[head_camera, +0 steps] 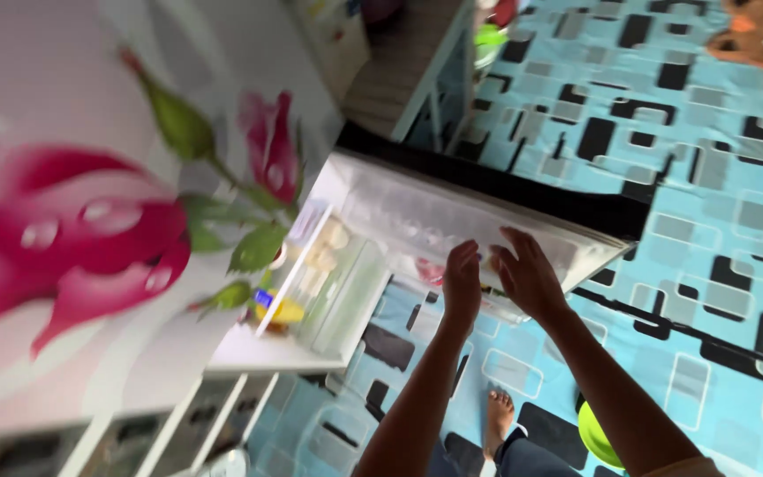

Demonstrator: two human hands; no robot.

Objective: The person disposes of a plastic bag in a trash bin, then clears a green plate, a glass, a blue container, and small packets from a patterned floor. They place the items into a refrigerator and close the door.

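Blue floor (pixel 717 106) with black-and-white squares, rose-printed panel (pixel 64 221), wooden table (pixel 404 66)

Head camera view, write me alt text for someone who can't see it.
Looking down, both hands, left and right, reach into an open fridge whose door bears a rose print. A bare foot stands on a blue patterned floor.
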